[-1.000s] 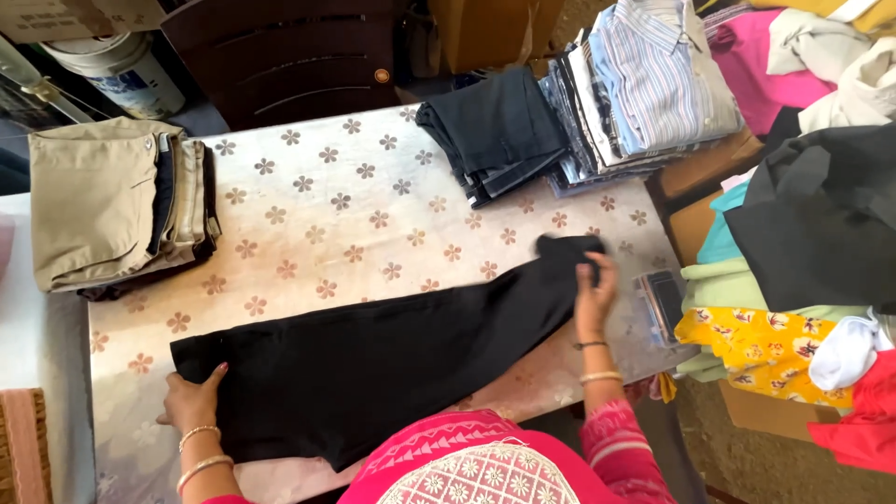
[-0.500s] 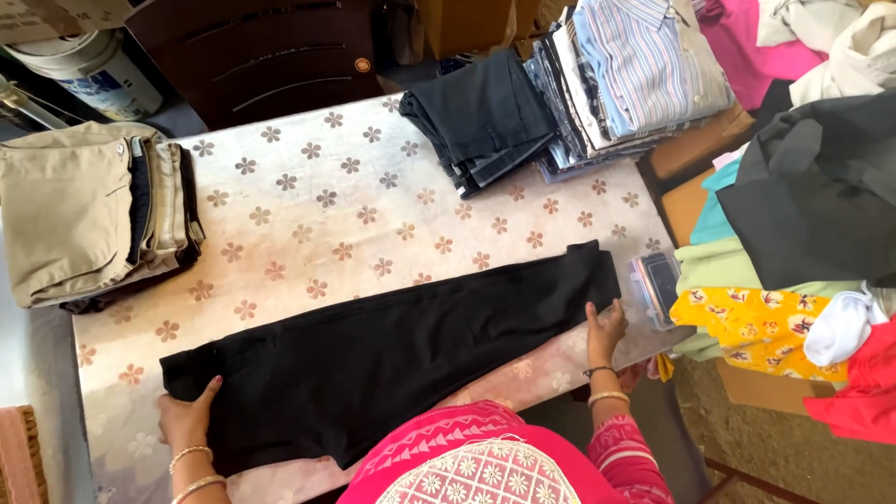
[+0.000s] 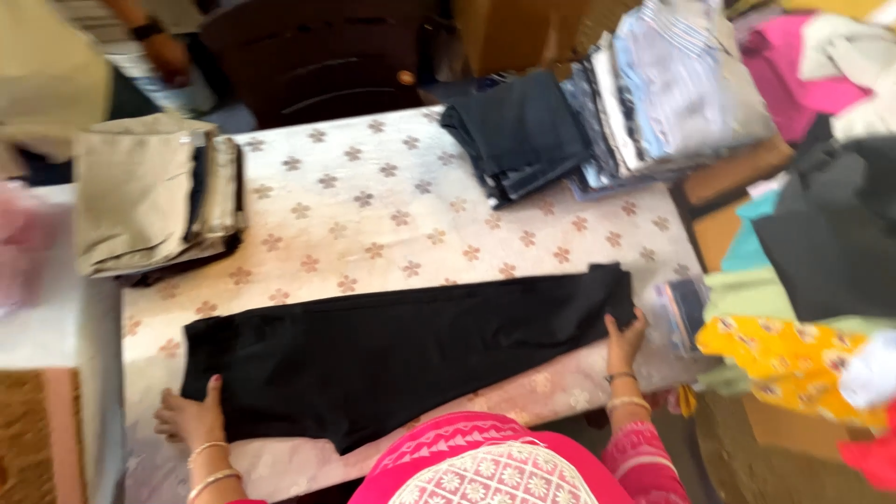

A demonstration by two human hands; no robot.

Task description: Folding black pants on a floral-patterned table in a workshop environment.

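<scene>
A long black garment [image 3: 401,350], folded lengthwise, lies flat across the near side of a table with a cream flower-patterned cover [image 3: 373,215]. My left hand [image 3: 191,417] rests on the cloth's near left corner, fingers on the fabric edge. At the cloth's right end, my right hand [image 3: 623,338] presses against the lower corner. Both wrists wear bangles. My pink patterned top fills the bottom of the view.
A stack of folded beige and dark clothes [image 3: 154,196] sits at the table's left. Folded dark trousers [image 3: 518,135] and a pile of striped shirts [image 3: 667,89] lie at the back right. Heaps of coloured clothes [image 3: 803,345] crowd the right side. Another person's arm [image 3: 154,42] shows at top left.
The black garment has been slid nearer to me and straightened. My right hand moved from on top of its right end down to the lower right corner. The view tilted.
</scene>
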